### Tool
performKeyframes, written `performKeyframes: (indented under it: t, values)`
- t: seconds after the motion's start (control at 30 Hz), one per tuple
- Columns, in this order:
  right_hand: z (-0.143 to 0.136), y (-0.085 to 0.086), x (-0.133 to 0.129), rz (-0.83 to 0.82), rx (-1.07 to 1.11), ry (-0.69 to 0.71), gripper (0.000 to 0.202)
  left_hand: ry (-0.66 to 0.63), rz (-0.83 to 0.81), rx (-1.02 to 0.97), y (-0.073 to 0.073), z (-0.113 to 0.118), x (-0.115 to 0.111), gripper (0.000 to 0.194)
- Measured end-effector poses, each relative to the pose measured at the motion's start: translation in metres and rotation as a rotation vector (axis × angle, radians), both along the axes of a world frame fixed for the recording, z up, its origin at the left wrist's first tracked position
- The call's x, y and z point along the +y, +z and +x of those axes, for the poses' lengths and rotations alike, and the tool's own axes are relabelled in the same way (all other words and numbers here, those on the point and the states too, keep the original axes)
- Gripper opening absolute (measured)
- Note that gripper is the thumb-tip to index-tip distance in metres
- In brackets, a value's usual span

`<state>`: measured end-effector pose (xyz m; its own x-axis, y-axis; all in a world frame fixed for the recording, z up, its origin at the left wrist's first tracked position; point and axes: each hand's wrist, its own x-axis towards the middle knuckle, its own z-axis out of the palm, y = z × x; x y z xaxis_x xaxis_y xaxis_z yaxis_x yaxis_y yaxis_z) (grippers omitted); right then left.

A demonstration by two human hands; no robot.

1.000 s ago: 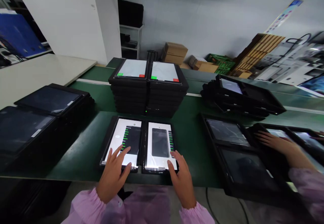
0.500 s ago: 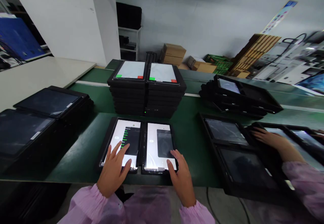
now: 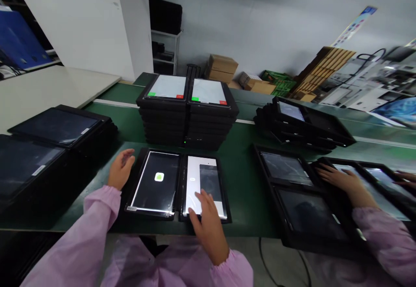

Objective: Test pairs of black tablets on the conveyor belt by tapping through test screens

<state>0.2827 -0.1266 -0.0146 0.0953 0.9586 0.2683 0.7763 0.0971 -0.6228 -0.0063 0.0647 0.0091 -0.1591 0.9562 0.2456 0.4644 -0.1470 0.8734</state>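
Two tablets lie side by side in black trays on the green workbench. The left tablet [image 3: 157, 194] shows a dark screen with a white-edged border and a small green icon in the middle. The right tablet [image 3: 192, 194] is lit white with a dark grey panel on its screen. Beside the left tablet's tray, my left hand [image 3: 119, 170] hovers with loosely bent fingers, thumb apart, holding nothing. My right hand [image 3: 209, 224] reaches over the lower part of the right tablet, fingers spread; whether a fingertip touches the glass I cannot tell.
Behind stands a stack of black trays [image 3: 162, 122] topped by two lit tablets. More dark tablets [image 3: 56, 124] are stacked at left. On the right, a tray of tablets [image 3: 284, 224] lies near a co-worker's hand [image 3: 341, 181]. Tilted trays [image 3: 321, 122] sit behind it.
My left hand has moved off the left tablet, up and to the left. That tablet's screen went from a white page to dark with an icon. My right hand shifted left over its tablet.
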Motion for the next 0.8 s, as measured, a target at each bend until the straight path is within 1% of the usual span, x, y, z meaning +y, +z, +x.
performKeyframes:
  t: [0.03,0.1,0.2,0.3,0.37,0.47,0.53,0.63,0.73,0.8]
  values:
    - [-0.008,0.001,0.000,0.005,-0.010,0.027,0.043,0.003,-0.017,-0.023,-0.006,-0.003,0.010,0.044]
    - [-0.020,0.002,0.001,0.012,-0.018,0.069,0.043,-0.006,-0.037,-0.014,-0.016,-0.006,0.020,0.044]
    - [-0.026,0.005,0.002,0.010,0.003,0.089,0.042,-0.047,-0.044,0.025,-0.025,-0.007,0.020,0.045]
    - [-0.016,0.006,0.003,0.003,0.046,0.082,0.041,-0.091,-0.050,0.075,-0.027,-0.006,0.015,0.046]
    - [-0.001,0.006,0.006,0.001,0.067,0.021,0.043,-0.123,-0.050,0.107,-0.027,-0.006,0.014,0.045]
    - [0.022,0.002,0.011,0.009,0.061,-0.148,0.050,-0.154,-0.047,0.132,-0.028,-0.006,0.015,0.046]
    - [0.029,0.000,0.013,0.004,0.031,-0.210,0.055,-0.163,-0.046,0.151,-0.030,-0.007,0.017,0.048]
    - [0.020,-0.004,0.015,-0.016,-0.006,-0.161,0.059,-0.171,-0.041,0.215,-0.035,-0.009,0.019,0.053]
    - [-0.003,-0.005,0.014,-0.021,-0.002,-0.059,0.056,-0.190,-0.051,0.293,-0.038,-0.010,0.020,0.059]
    - [-0.016,-0.005,0.013,-0.021,0.010,-0.006,0.053,-0.195,-0.072,0.347,-0.037,-0.009,0.021,0.060]
